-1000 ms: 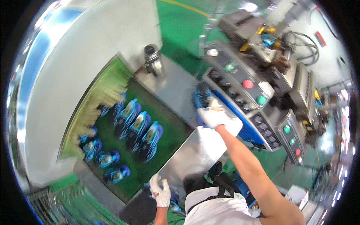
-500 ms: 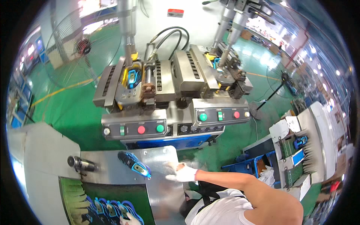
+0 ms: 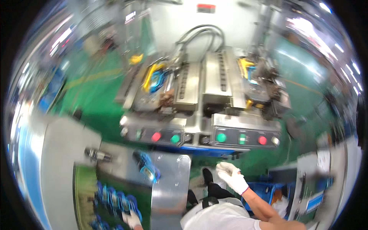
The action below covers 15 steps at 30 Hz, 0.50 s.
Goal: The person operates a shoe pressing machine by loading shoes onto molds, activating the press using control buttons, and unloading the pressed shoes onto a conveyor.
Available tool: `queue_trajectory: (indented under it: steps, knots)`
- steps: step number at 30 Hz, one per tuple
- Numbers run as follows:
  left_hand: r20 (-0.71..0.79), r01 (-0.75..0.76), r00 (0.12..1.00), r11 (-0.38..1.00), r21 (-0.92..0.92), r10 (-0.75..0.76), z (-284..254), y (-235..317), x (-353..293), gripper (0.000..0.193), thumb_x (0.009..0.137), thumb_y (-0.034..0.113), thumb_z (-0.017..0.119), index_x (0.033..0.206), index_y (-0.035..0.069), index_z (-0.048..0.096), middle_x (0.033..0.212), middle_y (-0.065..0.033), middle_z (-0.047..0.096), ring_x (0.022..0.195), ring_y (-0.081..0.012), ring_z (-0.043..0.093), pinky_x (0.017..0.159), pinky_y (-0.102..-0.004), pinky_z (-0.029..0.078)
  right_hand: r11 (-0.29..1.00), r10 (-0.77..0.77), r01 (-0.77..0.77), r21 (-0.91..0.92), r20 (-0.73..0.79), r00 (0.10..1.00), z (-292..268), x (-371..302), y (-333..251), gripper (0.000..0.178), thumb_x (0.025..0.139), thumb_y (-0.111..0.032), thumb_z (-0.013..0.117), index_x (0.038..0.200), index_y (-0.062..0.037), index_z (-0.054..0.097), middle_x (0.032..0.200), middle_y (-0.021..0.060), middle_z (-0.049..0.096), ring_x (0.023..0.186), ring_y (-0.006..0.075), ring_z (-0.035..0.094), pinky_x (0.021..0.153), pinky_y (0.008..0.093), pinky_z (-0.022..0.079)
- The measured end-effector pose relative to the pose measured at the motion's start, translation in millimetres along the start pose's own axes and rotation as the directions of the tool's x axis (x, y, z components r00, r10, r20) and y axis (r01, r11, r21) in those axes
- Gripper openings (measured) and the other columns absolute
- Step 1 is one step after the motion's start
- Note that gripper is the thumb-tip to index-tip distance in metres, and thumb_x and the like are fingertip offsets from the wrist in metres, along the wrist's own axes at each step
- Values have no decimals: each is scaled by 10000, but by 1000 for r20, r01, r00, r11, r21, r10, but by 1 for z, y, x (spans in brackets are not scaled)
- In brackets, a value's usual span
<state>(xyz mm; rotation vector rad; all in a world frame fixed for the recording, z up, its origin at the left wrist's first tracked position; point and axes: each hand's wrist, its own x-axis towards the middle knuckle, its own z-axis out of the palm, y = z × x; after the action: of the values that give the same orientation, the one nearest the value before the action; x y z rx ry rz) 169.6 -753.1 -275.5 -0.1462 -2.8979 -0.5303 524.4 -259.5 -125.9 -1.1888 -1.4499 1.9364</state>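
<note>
My left hand (image 3: 132, 219), in a white glove, is at the near end of a blue-and-black shoe upper (image 3: 131, 204), with its fingers closed on it, though blurred. That upper is the rightmost of several standing in a row on the green conveyor belt (image 3: 143, 201). My right hand (image 3: 232, 177), gloved in white too, is held in the air to the right of the metal table (image 3: 172, 184). Its fingers are stretched out and nothing shows in them. One more blue-and-black shoe upper (image 3: 147, 167) lies by itself on the metal tabletop.
A two-station press machine (image 3: 199, 84) stands ahead, with yellow and blue parts at its stations and button panels (image 3: 245, 132) in front. A metal flask (image 3: 98, 155) lies on the table's left. To my right are a blue crate (image 3: 264, 190) and another grey machine (image 3: 345, 172).
My right hand has left the table's right edge and moved right. The whole view has shifted and blurred. My left hand stays at the row of shoe uppers.
</note>
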Motion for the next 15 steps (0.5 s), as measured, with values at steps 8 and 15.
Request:
queue_trajectory:
  steps: [8, 15]
  knots:
    - [225, 355, 910, 935, 3, -347, -20, 147, -81, 811, 872, 349, 716, 1502, -29, 373, 1485, -297, 439, 1401, -447, 406, 1168, -484, 353, 995, 27, -13, -103, 139, 990, -9, 9, -29, 495, 939, -34, 697, 1398, 19, 518, 1364, 181, 621, 1222, 254, 631, 1045, 360, 510]
    - [65, 466, 885, 871, -155, -462, 4, 139, -44, 920, 852, 475, 738, 1500, -49, 349, 1461, -314, 447, 1367, -452, 434, 1135, -512, 375, 964, 133, -84, -251, 185, 974, -13, 0, -27, 524, 935, -51, 688, 1417, 24, 496, 1367, 171, 618, 1215, 266, 627, 1051, 372, 493]
